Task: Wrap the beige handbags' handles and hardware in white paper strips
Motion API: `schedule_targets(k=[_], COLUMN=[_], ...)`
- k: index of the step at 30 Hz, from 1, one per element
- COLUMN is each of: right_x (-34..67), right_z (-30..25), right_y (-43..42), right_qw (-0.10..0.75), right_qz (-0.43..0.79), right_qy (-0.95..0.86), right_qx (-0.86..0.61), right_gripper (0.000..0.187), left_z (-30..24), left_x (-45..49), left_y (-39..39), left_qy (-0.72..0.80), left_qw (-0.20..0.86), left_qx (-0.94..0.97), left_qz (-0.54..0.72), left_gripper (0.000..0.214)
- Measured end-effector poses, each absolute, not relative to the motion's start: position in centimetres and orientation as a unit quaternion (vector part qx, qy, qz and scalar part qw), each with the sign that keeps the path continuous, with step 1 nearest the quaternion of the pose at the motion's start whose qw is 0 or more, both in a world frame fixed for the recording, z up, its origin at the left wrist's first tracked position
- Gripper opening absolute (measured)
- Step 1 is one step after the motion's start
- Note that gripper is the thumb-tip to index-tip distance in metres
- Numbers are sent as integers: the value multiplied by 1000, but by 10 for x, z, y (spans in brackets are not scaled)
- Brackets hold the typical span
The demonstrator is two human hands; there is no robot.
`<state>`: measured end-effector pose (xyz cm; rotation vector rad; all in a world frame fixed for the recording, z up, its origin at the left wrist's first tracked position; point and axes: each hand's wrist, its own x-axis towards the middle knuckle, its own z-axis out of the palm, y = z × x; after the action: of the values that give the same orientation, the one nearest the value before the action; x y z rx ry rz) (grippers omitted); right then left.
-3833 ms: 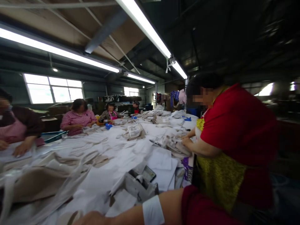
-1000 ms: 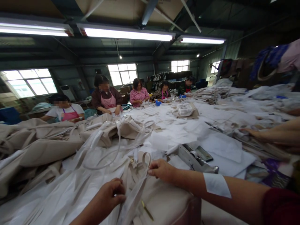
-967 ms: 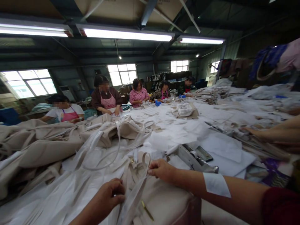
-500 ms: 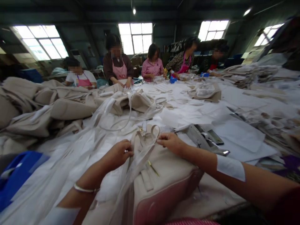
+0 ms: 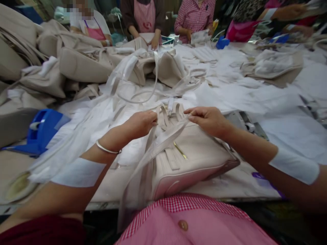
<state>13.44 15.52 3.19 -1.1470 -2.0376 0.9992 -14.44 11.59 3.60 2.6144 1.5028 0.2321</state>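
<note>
A pale beige handbag [image 5: 196,146] lies on its side in front of me, its base towards my apron. A gold zip shows on its upper face. A long strap in cloudy clear wrapping [image 5: 163,139] crosses the bag and hangs over the table's edge. My right hand [image 5: 204,119] pinches this strap near the bag's top between thumb and fingers. Opposite it, my left hand [image 5: 144,123] is closed at the strap's other side, its fingertips partly hidden. Short handles [image 5: 178,110] stand up between both hands.
Beige bags [image 5: 84,64] are heaped at the left. A blue tape dispenser [image 5: 42,131] stands near the left front, a metal tool [image 5: 241,120] behind my right forearm. White sheets [image 5: 293,119] cover much of the table [image 5: 109,187]. Several co-workers stand across it.
My view has tipped downward, bringing my apron and the table's front edge into sight. My right hand has shifted slightly along the strap. Both hands stay at the bag's top.
</note>
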Motion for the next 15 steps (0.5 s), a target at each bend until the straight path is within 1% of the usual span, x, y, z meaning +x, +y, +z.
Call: schedule_targets(k=[2, 4, 6, 8, 11, 13, 15], right_x=[132, 129, 127, 125, 123, 120, 118], right_z=[33, 34, 36, 39, 43, 43, 40], right_y=[160, 166, 175, 187, 204, 213, 218], right_qw=[270, 255, 252, 238, 210, 215, 224], right_qz=[401, 395, 366, 366, 454, 519, 553], right_qy=[-779, -804, -833, -845, -809, -770, -742], right_qx=[-398, -364, -329, -307, -308, -303, -307], right_gripper=[14, 16, 13, 9, 14, 19, 20], left_z=[41, 45, 47, 49, 50, 51, 53], left_x=[-141, -139, -139, -142, -146, -147, -146], left_y=[122, 129, 138, 149, 168, 179, 187], left_qy=[506, 495, 463, 434, 425, 433, 446], left_qw=[65, 73, 85, 120, 186, 206, 218], left_qx=[858, 861, 874, 884, 882, 876, 867], left_qz=[62, 85, 118, 124, 76, 53, 46], left_gripper=[10, 9, 8, 8, 9, 13, 17])
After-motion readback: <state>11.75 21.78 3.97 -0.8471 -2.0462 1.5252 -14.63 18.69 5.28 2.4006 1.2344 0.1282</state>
